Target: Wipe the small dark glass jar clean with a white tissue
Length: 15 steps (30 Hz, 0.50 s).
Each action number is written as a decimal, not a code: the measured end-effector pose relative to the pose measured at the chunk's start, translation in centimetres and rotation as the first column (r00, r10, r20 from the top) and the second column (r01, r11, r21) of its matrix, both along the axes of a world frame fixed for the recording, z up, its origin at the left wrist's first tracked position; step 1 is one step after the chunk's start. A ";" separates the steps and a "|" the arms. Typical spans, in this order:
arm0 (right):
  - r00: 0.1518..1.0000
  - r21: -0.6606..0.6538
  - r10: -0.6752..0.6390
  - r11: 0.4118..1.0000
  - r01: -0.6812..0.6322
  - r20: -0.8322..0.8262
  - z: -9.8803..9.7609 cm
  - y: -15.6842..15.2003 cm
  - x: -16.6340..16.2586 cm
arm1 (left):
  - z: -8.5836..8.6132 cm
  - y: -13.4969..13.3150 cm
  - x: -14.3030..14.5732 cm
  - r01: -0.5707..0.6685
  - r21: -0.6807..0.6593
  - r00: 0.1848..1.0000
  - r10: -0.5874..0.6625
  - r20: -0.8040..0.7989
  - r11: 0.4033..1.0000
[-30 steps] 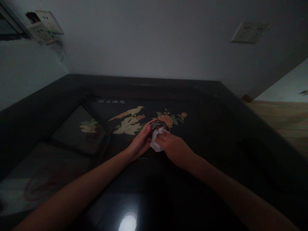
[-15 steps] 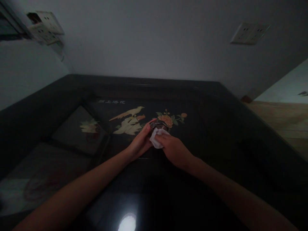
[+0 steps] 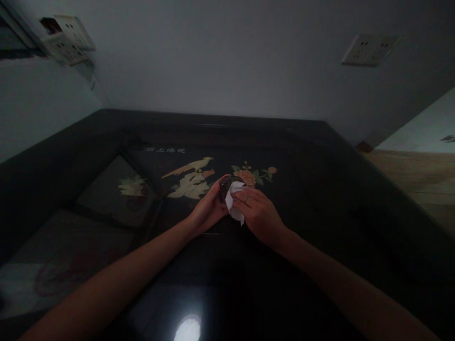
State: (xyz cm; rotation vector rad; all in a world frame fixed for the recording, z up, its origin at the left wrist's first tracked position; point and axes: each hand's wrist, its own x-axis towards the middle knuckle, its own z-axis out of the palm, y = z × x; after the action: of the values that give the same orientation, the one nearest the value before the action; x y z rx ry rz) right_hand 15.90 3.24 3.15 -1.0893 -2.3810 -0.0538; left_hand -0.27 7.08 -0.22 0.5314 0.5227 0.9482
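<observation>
My left hand [image 3: 209, 207] is closed around the left side of a small, round, dark object [image 3: 224, 186] with a shiny, glass-like rim; the dim light hides its exact kind. Pinched in my right hand [image 3: 262, 215] is a crumpled white tissue [image 3: 233, 202], pressed against the near right side of the round object. A ring shows on a right finger. Both hands are over the middle of a glossy black tabletop [image 3: 302, 199]. Part of the round object is covered by the tissue and fingers.
Under the glossy surface are a yellow bird picture [image 3: 194, 166], an orange flower picture [image 3: 245, 177] and pale writing. A grey wall [image 3: 213, 61] stands behind, with wall sockets [image 3: 369, 49] at right and more sockets [image 3: 73, 38] at left. Wooden floor [image 3: 412, 175] shows at right.
My right hand has turned and shifted slightly to the right with the tissue, whose lower end now hangs down. The round object is tilted a little differently in my left hand.
</observation>
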 end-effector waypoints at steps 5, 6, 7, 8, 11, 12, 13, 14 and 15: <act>0.984 0.032 -0.041 0.999 0.036 0.173 0.0 0.2 -0.1 | 0.3 0.0 0.1 -0.001 -0.042 1.000 0.000 -0.025 0.999; 0.976 0.032 -0.053 0.998 0.047 0.211 0.0 0.2 -0.1 | 0.4 -0.1 0.1 0.000 -0.044 1.000 -0.001 -0.027 0.999; 0.966 0.030 -0.061 0.998 0.055 0.250 0.1 0.1 -0.2 | 0.5 -0.1 0.1 0.001 -0.043 1.000 -0.002 -0.029 0.999; 0.957 0.023 -0.068 0.998 0.064 0.284 0.2 0.0 -0.3 | 0.5 -0.1 0.2 -0.001 -0.040 0.999 0.000 -0.033 0.999; 0.950 -0.036 -0.052 0.997 0.066 0.307 0.5 -0.5 -0.6 | 0.6 -0.1 0.2 -0.021 -0.025 0.999 0.020 -0.050 0.999; 0.958 -0.065 -0.041 0.996 0.062 0.283 0.5 -0.7 -0.8 | 0.7 -0.2 0.2 -0.024 -0.015 0.998 0.024 -0.050 1.000; 0.969 -0.095 -0.033 0.994 0.058 0.246 0.6 -0.9 -0.9 | 0.7 -0.2 0.2 -0.022 -0.005 0.999 0.022 -0.048 1.000; 0.979 -0.122 -0.029 0.991 0.055 0.204 0.6 -1.0 -1.0 | 0.8 -0.3 0.2 -0.017 0.007 0.999 0.017 -0.048 1.000; 0.986 -0.146 -0.031 0.988 0.055 0.162 0.6 -1.1 -1.2 | 0.8 -0.4 0.1 -0.011 0.017 0.999 0.012 -0.051 1.000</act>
State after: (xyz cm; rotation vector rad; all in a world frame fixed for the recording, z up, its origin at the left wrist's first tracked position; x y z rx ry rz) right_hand 14.72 2.16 3.77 -1.2492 -2.5370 0.0247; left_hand -0.15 6.71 0.60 0.5698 0.5650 0.9528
